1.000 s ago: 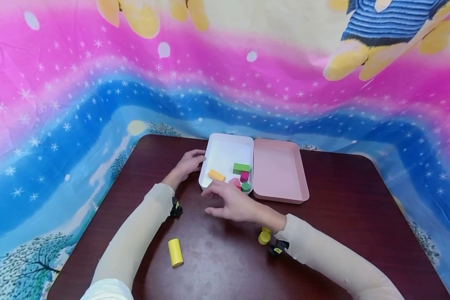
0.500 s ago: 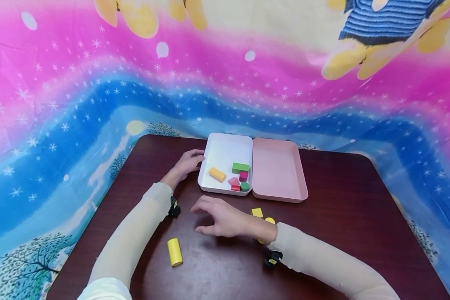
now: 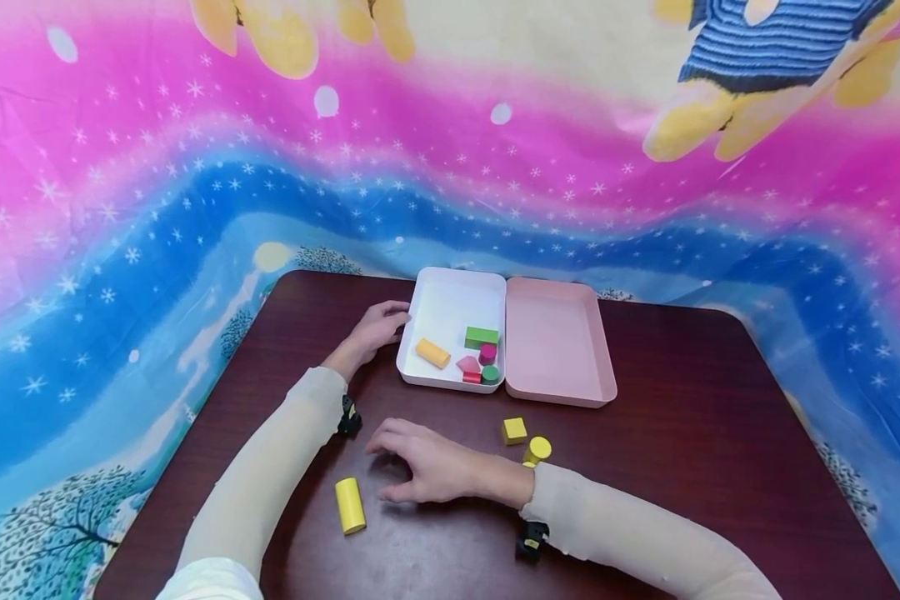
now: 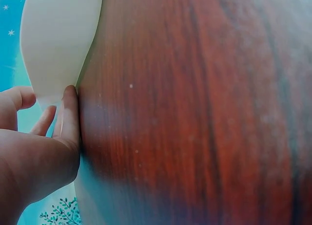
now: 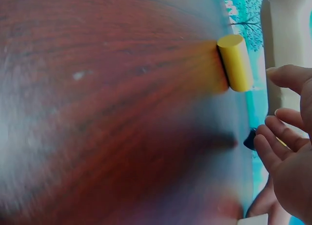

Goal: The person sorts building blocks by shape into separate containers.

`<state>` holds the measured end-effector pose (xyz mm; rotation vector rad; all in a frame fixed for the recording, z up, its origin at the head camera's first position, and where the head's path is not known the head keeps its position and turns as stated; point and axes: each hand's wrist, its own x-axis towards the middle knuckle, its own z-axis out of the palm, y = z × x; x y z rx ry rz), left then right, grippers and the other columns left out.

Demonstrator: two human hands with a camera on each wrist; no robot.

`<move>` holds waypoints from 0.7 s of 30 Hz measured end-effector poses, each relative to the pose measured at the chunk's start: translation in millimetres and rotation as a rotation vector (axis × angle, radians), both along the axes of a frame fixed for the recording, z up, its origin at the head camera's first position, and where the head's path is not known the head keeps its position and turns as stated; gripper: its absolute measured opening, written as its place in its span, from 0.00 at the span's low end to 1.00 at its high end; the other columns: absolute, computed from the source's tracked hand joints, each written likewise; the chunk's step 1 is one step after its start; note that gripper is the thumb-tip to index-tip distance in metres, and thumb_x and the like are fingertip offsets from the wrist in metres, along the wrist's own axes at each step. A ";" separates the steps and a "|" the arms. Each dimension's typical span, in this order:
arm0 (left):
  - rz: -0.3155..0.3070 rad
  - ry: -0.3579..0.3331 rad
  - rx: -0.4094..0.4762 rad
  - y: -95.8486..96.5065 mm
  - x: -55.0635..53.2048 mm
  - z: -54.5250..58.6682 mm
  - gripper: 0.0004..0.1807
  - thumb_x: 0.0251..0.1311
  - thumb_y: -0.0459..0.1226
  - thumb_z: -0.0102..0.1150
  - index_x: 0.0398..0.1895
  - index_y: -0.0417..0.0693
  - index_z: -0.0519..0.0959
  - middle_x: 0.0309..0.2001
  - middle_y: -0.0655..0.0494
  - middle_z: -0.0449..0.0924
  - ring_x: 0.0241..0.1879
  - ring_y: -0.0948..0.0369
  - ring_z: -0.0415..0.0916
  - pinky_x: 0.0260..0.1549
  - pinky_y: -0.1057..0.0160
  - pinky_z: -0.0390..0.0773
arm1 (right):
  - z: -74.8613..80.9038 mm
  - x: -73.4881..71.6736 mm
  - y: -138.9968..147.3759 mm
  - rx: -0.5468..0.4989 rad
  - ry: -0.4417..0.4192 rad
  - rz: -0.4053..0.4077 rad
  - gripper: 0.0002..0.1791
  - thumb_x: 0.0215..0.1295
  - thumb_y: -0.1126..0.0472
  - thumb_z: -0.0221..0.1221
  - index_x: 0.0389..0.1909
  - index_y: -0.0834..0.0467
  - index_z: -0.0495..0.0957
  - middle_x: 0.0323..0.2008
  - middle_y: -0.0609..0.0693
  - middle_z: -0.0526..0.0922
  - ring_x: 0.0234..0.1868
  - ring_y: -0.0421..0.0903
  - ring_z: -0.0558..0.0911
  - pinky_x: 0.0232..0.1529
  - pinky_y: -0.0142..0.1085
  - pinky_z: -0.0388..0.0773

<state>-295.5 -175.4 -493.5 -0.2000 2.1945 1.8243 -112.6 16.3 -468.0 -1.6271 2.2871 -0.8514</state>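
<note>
My left hand [image 3: 376,327] touches the outer left side of a white tray [image 3: 450,287], its fingertips against the wall in the left wrist view too. Inside that tray lie an orange cylinder [image 3: 432,353], a green rectangular block [image 3: 482,337] and several small pink, red and green blocks near the right front corner. My right hand [image 3: 431,462] hovers over the table with nothing in it, fingers loosely bent and thumb apart. Just to its left, and apart from it, a yellow cylinder [image 3: 350,505] lies on its side. The right wrist view shows the same yellow cylinder [image 5: 236,63] beyond the fingertips.
A pink tray [image 3: 558,333] adjoins the white one on its right. Behind my right wrist are a yellow cube [image 3: 514,431] and a yellow round block [image 3: 538,450], with another yellow piece partly hidden by the sleeve. A patterned cloth hangs behind the dark wooden table [image 3: 682,400].
My right hand has moved from the white tray's front edge toward me and to the left, nearing the yellow cylinder. The yellow cube has come into sight. My left hand has stayed put.
</note>
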 end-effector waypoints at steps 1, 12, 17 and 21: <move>0.001 -0.001 -0.001 0.0 0.0 -0.3 0.27 0.80 0.42 0.54 0.78 0.48 0.69 0.74 0.46 0.69 0.69 0.51 0.73 0.68 0.48 0.76 | -1.3 1.4 -1.2 0.001 0.006 0.001 0.28 0.66 0.51 0.72 0.63 0.59 0.79 0.56 0.46 0.78 0.55 0.40 0.78 0.60 0.23 0.72; 0.001 0.005 0.001 1.0 0.0 -1.8 0.27 0.80 0.42 0.54 0.78 0.48 0.69 0.74 0.46 0.69 0.69 0.51 0.73 0.68 0.49 0.76 | -16.3 13.0 -13.6 -0.010 0.041 0.013 0.30 0.65 0.47 0.73 0.63 0.55 0.78 0.57 0.42 0.75 0.60 0.33 0.74 0.64 0.21 0.69; 0.002 0.007 -0.001 1.2 0.6 -0.8 0.27 0.80 0.42 0.55 0.78 0.48 0.69 0.74 0.46 0.70 0.69 0.51 0.73 0.68 0.48 0.76 | -21.4 16.3 -19.3 -0.006 0.044 0.020 0.30 0.65 0.46 0.73 0.63 0.54 0.78 0.57 0.42 0.75 0.59 0.34 0.74 0.61 0.19 0.68; 0.002 0.009 -0.007 1.5 1.9 0.0 0.27 0.80 0.43 0.55 0.78 0.48 0.69 0.74 0.46 0.70 0.69 0.51 0.73 0.68 0.48 0.76 | -24.8 18.3 -23.4 -0.009 0.055 0.029 0.30 0.65 0.46 0.73 0.63 0.54 0.78 0.56 0.43 0.75 0.57 0.33 0.73 0.61 0.18 0.67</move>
